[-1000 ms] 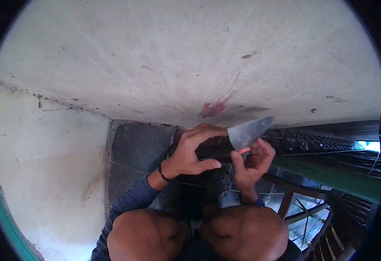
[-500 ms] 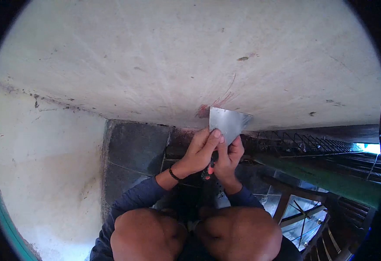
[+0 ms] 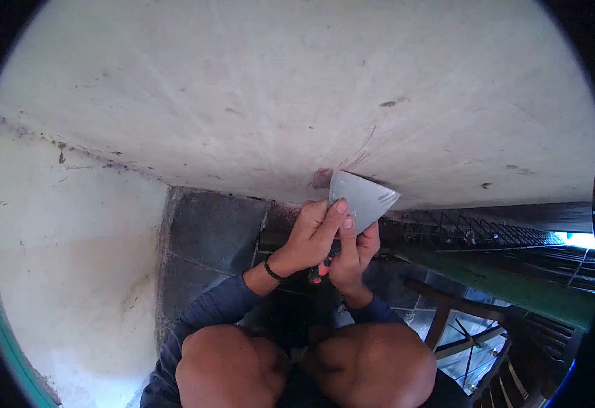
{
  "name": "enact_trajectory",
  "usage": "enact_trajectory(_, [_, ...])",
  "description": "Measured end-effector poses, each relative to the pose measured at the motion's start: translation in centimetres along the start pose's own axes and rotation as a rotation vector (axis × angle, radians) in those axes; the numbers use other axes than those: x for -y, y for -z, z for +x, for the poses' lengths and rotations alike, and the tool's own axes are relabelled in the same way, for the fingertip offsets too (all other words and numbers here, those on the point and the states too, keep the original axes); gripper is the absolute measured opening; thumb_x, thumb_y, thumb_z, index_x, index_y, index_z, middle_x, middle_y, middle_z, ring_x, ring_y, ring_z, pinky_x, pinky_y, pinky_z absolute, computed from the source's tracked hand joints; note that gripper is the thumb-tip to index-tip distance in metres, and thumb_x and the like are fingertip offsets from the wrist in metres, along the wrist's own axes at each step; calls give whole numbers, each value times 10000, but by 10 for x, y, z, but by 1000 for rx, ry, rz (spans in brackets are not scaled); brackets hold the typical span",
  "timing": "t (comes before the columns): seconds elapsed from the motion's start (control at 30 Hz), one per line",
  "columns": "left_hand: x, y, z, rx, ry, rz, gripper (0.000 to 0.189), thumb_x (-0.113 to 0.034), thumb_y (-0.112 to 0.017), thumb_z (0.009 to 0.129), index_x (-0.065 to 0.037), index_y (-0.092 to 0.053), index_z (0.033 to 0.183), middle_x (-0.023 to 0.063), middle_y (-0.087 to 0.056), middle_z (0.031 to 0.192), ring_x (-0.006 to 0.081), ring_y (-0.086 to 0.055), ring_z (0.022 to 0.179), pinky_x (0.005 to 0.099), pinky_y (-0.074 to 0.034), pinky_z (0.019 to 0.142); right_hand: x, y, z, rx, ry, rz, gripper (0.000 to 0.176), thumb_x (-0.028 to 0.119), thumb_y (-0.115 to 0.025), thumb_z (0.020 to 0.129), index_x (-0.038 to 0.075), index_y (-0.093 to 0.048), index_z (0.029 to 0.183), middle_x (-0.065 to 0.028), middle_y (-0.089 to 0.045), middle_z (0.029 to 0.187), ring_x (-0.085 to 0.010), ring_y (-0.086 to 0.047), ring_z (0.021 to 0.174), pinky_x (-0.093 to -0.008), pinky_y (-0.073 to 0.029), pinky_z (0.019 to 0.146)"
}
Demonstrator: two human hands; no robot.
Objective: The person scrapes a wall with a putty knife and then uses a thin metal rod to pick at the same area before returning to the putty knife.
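Two hands meet at the middle of the frame, both gripping one scraper point(image 3: 364, 198). The left hand point(image 3: 309, 238), with one black bracelet point(image 3: 274, 268) at its wrist, pinches the left edge of the blade, thumb on top. The right hand point(image 3: 356, 257) grips the blade's lower part, its thumb also on the metal. One red-and-black handle point(image 3: 320, 270) shows below, between the hands. The blade's upper corner lies beside one reddish patch point(image 3: 321, 178) on the wall point(image 3: 277, 88) that fills the top; whether they touch, I cannot tell. Two sleeves, both dark blue, lead down to two bare knees at bottom centre. Dark floor tiles point(image 3: 216, 228) lie left of centre. A second wall point(image 3: 73, 251) takes up the left side, with one green strip point(image 3: 8, 347) at lower left. One long green beam point(image 3: 508, 275) crosses the right side, above dark wooden slats point(image 3: 546, 333) at lower right.
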State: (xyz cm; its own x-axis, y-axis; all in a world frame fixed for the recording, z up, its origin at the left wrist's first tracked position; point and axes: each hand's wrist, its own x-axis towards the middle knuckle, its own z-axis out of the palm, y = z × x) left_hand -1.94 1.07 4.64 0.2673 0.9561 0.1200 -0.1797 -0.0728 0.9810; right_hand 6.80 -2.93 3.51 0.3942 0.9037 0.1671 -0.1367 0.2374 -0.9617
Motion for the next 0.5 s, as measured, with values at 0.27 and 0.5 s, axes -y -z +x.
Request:
enact_trajectory(0.27, [-12,-7,2,-30,11,-85,419,-303,-443,980,-8,-524,695,-1,-509,600,61,-447,579,253,-367,496,14,-3,-1,-14,-55,18,188,123,-537,925,-29,-544,1036,-50,-607,947,-80,-542,826,-229,-464,700])
enact_trajectory(0.5, [-14,1,3,40,-8,-31,371,-258,-443,982,49,-570,815,31,-555,640,68,-463,622,266,-399,526,13,-4,0,-1,-40,26,209,124,-532,930,-34,-534,1067,-59,-604,977,-89,-553,843,-231,-468,714])
